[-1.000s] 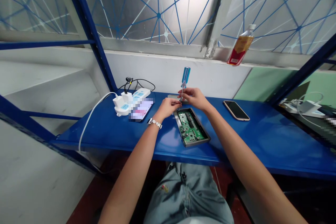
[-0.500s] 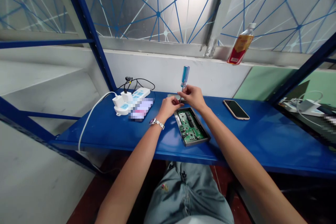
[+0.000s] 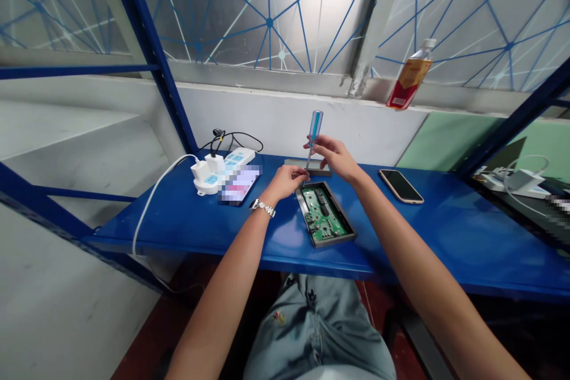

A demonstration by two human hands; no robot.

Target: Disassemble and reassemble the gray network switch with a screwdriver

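A screwdriver (image 3: pixel 316 126) with a clear blue handle stands nearly upright, its tip at the far left corner of an open metal case. Inside the case lies a green circuit board (image 3: pixel 321 214). The fingers of my right hand (image 3: pixel 335 155) are closed around the lower end of the screwdriver's handle. Lower down, my left hand (image 3: pixel 287 181) pinches the shaft near its tip, beside the corner of the case (image 3: pixel 335 243). The exact spot where the tip rests is hidden by my left fingers. Behind my hands lies a flat grey metal piece (image 3: pixel 321 171).
On the blue table (image 3: pixel 187 228), a white power strip (image 3: pixel 240 157) with plugs and a phone with a lit screen (image 3: pixel 240 185) lie to the left. Another phone (image 3: pixel 401 186) lies to the right. A drink bottle (image 3: pixel 408 77) stands on the window ledge.
My right hand has moved up from the screwdriver's shaft to its handle, uncovering more of the grey metal piece. My left hand stays low at the shaft; the case has not moved.
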